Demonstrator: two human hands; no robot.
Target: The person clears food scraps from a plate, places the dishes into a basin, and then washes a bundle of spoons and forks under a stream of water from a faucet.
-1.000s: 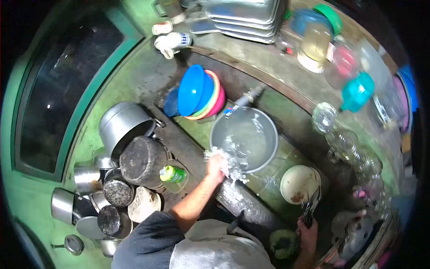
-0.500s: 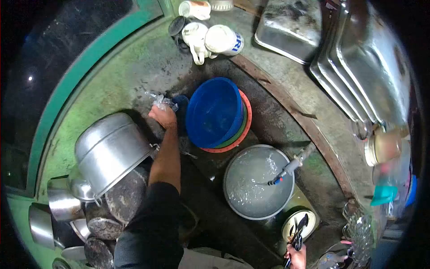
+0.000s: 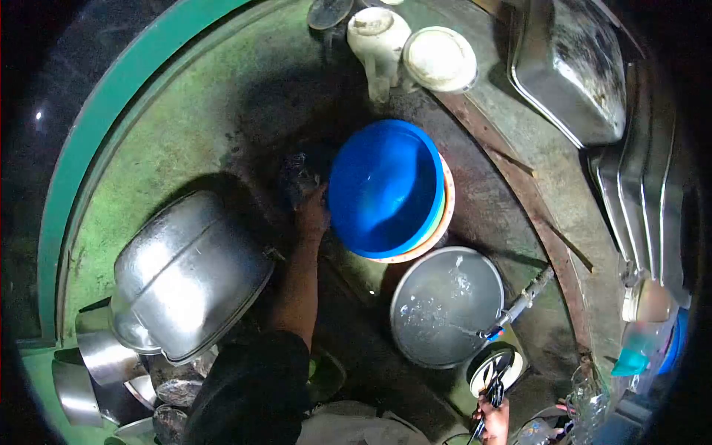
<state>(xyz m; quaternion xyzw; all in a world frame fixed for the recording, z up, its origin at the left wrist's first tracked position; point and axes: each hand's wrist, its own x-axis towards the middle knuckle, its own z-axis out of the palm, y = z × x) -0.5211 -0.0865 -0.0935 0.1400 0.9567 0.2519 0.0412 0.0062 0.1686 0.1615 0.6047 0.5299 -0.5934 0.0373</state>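
My left hand (image 3: 313, 208) is in shadow just left of the blue basin (image 3: 386, 193), its fingers too dark to make out. A crumpled clear plastic bag (image 3: 299, 172) lies dimly at the fingertips. The basin sits in a stack with an orange-rimmed one behind it. Low in the view, my right hand (image 3: 495, 419) grips a bunch of dark cutlery (image 3: 492, 389), whose heads hang over a cream bowl (image 3: 482, 386). Beside that bowl, a hose (image 3: 515, 308) runs water into a grey tub (image 3: 445, 345) full of water.
Large upturned aluminium pots (image 3: 193, 274) and smaller blackened pans fill the left side. White jugs (image 3: 378, 41) stand on the far ledge. Metal trays (image 3: 571, 81) lean at the upper right. Glassware (image 3: 589, 397) is at the lower right, below a teal cup (image 3: 630, 362).
My left hand has moved right and down from the wall side to beside the blue basin. The head view has shifted. My right hand still holds the cutlery by the bowl.
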